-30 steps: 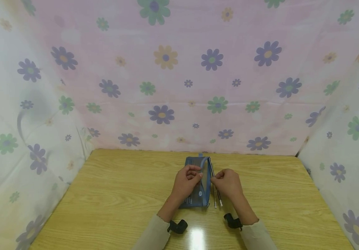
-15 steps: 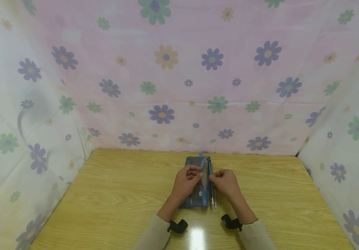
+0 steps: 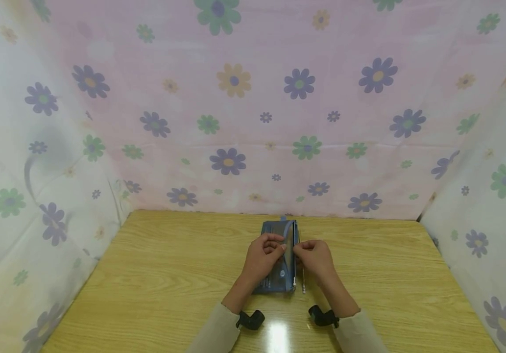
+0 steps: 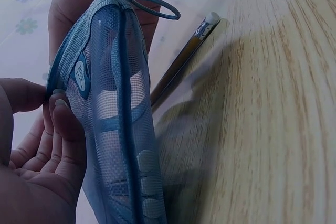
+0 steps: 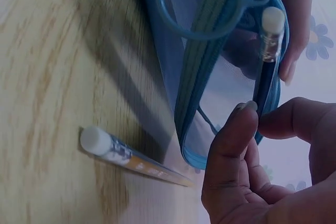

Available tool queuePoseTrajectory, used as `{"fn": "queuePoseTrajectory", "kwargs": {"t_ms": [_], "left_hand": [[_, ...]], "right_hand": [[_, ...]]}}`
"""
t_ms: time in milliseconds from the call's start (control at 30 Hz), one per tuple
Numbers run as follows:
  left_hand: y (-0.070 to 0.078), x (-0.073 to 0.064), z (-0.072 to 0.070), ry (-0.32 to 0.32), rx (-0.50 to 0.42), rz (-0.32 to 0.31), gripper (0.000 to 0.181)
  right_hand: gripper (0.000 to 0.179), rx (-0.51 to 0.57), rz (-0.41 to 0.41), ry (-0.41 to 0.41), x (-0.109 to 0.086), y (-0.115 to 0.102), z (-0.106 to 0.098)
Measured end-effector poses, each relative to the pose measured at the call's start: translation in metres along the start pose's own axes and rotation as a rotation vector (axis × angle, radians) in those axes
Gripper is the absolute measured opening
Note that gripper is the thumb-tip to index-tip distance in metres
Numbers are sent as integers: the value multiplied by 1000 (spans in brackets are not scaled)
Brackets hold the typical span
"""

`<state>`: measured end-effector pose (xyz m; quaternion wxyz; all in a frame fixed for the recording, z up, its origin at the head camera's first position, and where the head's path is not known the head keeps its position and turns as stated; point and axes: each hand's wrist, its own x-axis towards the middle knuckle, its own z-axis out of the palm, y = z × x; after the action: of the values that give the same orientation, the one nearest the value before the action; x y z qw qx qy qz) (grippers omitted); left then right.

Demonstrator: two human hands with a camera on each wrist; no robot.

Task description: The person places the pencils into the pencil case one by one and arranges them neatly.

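A blue mesh zip pouch (image 3: 275,228) lies on the table with its unzipped opening towards the right. My left hand (image 3: 261,255) pinches the rim of that opening between thumb and finger, clear in the left wrist view. From the other side my right hand (image 3: 318,256) pinches a dark pencil (image 5: 266,69) with a white eraser. It stands within the pouch's mouth, eraser end towards me; its far end is hidden. A second pencil (image 5: 147,166), yellowish with a white eraser, lies on the table just right of the pouch.
The wooden table (image 3: 169,264) runs back to a flowered cloth (image 3: 253,186), which also hangs at both sides. A ring-shaped zipper pull (image 5: 205,36) dangles from the pouch's near end. Black camera mounts (image 3: 253,320) sit at both wrists.
My right hand has moved slightly left, bringing the dark pencil from beside the pouch into its opening. The left hand has stayed on the rim. The other pencil has not moved visibly.
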<state>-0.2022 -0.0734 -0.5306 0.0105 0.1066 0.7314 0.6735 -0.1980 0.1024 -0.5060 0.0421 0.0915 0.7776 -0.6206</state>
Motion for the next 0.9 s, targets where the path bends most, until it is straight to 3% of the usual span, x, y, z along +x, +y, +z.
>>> {"fn": "queuePoseTrajectory", "kwargs": {"t_ms": [300, 900], "left_hand": [[-2, 2, 0, -9, 17, -15, 23], [-1, 1, -1, -15, 6, 3, 27]], "right_hand": [[17, 36, -4, -7, 0, 2, 3], [16, -29, -19, 9, 1, 3, 3]]}}
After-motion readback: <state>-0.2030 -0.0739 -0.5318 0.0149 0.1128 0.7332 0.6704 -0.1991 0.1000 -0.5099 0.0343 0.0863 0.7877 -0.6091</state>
